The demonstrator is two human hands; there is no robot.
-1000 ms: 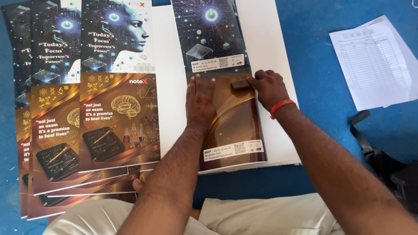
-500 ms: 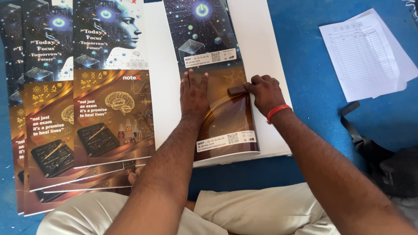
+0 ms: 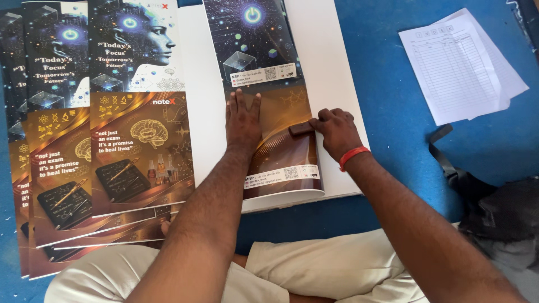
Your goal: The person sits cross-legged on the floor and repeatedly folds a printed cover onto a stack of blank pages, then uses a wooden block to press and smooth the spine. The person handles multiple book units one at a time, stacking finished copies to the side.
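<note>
Glossy printed cover sheet point(image 3: 264, 95), dark-blue top, bronze lower half, on white board point(image 3: 337, 84); left hand point(image 3: 242, 120) flat, fingers spread; right hand point(image 3: 336, 132) grip pinching brown block point(image 3: 301, 129).

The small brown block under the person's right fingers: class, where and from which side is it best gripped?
Probably by its two long sides, from above: the small brown block lies flat on the glossy printed sheet, and the right hand covers its right end. The left hand presses the sheet flat beside it.

White forms point(image 3: 457, 64), dark bag point(image 3: 494, 207)
</note>
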